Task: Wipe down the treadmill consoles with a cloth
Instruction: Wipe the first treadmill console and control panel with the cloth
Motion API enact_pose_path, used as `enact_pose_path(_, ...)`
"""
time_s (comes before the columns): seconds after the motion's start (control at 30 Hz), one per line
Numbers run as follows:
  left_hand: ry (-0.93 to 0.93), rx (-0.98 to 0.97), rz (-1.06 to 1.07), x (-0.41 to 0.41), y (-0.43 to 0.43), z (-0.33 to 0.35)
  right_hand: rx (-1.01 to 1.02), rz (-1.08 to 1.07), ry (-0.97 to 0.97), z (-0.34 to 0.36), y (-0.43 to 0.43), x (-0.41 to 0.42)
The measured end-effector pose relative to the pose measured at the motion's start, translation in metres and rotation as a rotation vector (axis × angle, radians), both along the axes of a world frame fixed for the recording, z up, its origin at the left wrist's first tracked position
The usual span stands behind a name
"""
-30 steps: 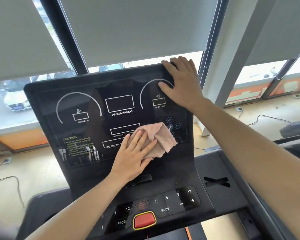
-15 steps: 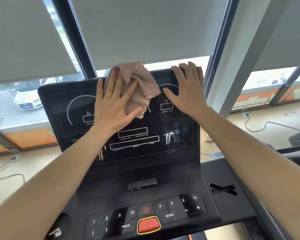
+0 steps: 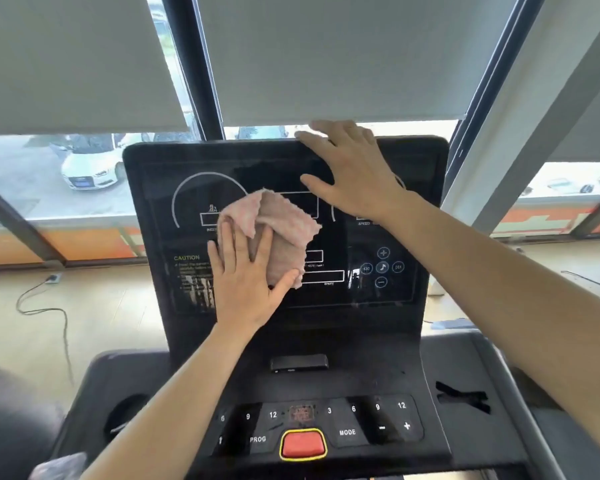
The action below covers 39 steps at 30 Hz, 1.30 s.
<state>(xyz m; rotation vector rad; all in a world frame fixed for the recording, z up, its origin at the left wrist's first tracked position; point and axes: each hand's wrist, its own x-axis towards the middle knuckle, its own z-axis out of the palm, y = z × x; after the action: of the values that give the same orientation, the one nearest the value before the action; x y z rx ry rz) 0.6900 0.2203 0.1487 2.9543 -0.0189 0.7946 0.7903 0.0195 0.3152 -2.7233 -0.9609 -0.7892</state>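
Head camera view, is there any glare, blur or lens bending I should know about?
Head view: the window strip below the grey roller blinds is blown out white; the glossy black treadmill console shows faint reflections; the right hand blurs at its fingertips; the dark window frames lean outward, wide-angle distortion.

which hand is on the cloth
The left hand: it presses the pink cloth against the console; the right hand rests bare on its top edge.

cloth point(image 3: 281, 233): pink, crumpled, folded over, lying flat against screen, left of centre.
console point(image 3: 343, 337): black, upright, tilted back, display dark.
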Motion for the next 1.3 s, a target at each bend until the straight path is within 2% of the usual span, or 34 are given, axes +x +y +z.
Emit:
enact_pose_path(0.2, 0.071, -0.036, 0.101, -0.039, 0.003, -0.061, -0.101, -0.092, -0.139, -0.037, 0.018, -0.005)
enact_pose_path(0.43, 0.114, -0.011, 0.114, -0.042, 0.015, -0.068, 0.079, -0.098, -0.154, -0.044, 0.029, -0.008)
enact_pose_path(0.57, 0.085, -0.02, 0.168, -0.021, 0.036, -0.03, 0.164, -0.114, -0.137, -0.044, 0.037, -0.011)
enact_pose_path(0.77, -0.053, -0.067, 0.252, 0.03, 0.083, 0.076, 0.254, -0.131, -0.096, -0.044, 0.048, -0.014)
enact_pose_path(0.87, -0.067, -0.088, 0.288, 0.038, 0.096, 0.093, 0.264, -0.139, -0.095, -0.046, 0.049, -0.013)
enact_pose_path(1.03, -0.062, -0.244, 0.343, 0.011, 0.087, 0.045, 0.264, -0.134, -0.109, -0.05, 0.05, -0.01)
enact_pose_path(1.3, 0.198, -0.412, 0.487, -0.059, 0.049, -0.061, 0.287, -0.127, -0.098, -0.052, 0.051, -0.012)
